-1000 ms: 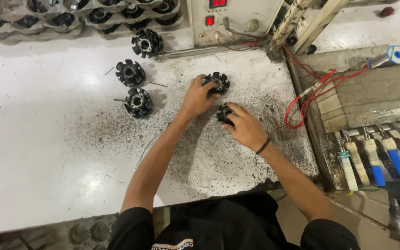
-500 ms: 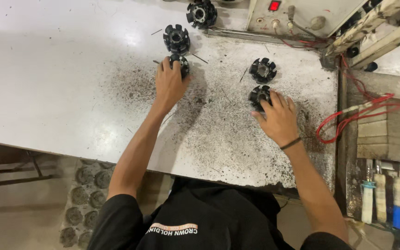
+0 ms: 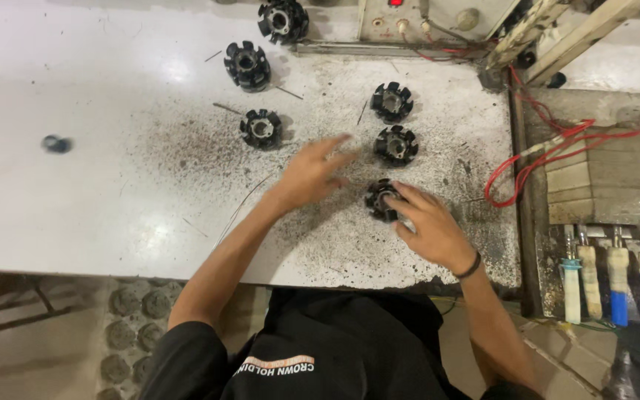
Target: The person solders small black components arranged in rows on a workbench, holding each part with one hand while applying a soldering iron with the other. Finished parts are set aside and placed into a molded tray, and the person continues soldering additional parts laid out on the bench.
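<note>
Several black round toothed stator cores lie on a white worktable dusted with dark grit. My right hand grips one core near the table's front edge. My left hand hovers open just left of it, fingers spread and blurred, holding nothing. Two more cores sit just beyond my hands. Another core lies further left, with two more toward the back.
A control box with a red light stands at the back. Red wires trail over the table's right edge. Blue-handled tools hang at the right. Thin loose wires lie on the table. More cores are stacked on the floor.
My left hand has left the core at the left and swung right toward the right hand. A third core now lies by the right-hand pair. The view has shifted.
</note>
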Motion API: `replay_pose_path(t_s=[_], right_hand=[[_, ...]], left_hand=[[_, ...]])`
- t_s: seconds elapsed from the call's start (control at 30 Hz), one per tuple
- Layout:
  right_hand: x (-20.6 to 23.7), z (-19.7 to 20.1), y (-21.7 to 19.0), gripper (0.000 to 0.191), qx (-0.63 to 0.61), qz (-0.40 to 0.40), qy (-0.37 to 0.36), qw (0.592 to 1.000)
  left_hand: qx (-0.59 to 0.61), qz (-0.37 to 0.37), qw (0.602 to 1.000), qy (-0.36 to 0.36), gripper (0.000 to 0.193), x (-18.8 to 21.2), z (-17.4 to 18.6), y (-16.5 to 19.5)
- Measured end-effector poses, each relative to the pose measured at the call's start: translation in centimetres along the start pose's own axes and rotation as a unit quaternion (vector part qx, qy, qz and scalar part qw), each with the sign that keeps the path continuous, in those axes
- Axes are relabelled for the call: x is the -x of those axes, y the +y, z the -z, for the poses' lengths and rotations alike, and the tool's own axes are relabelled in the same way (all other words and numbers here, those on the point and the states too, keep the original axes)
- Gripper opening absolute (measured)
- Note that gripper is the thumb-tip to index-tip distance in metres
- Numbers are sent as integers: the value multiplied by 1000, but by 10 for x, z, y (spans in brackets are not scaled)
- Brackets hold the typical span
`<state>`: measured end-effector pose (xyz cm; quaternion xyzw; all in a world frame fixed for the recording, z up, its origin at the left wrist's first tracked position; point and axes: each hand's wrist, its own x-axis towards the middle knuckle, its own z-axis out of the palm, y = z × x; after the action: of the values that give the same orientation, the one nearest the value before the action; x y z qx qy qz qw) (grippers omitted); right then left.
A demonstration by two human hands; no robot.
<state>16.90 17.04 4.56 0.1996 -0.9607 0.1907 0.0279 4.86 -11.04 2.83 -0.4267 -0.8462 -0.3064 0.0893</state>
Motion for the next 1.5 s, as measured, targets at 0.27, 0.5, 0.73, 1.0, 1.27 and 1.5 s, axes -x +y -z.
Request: replay_pose_path(t_s=[0.27, 0.5, 0.73, 1.0, 1.27, 1.5], right_hand=[[-2, -14, -27, 45, 25, -45, 134, 990], [-12, -19, -22, 49, 77, -40, 115, 990], [-11, -13, -23, 53, 117, -47, 70, 990], [6, 3, -25, 43, 121, -36, 47, 991], [67, 6, -76, 42, 31, -68, 78, 994], [47, 5, -79, 41, 86, -94, 99, 987]], left_hand=[[-202, 240, 940, 133, 56, 32, 11, -74], [-54, 144, 986, 66, 44, 34, 17, -61], [-98, 226, 967, 65, 48, 24, 20, -39], [196, -132, 957, -167, 39, 19, 18, 61], [143, 4, 976, -162, 48, 8, -13, 42], [-257, 111, 951, 133, 22, 18, 32, -88]])
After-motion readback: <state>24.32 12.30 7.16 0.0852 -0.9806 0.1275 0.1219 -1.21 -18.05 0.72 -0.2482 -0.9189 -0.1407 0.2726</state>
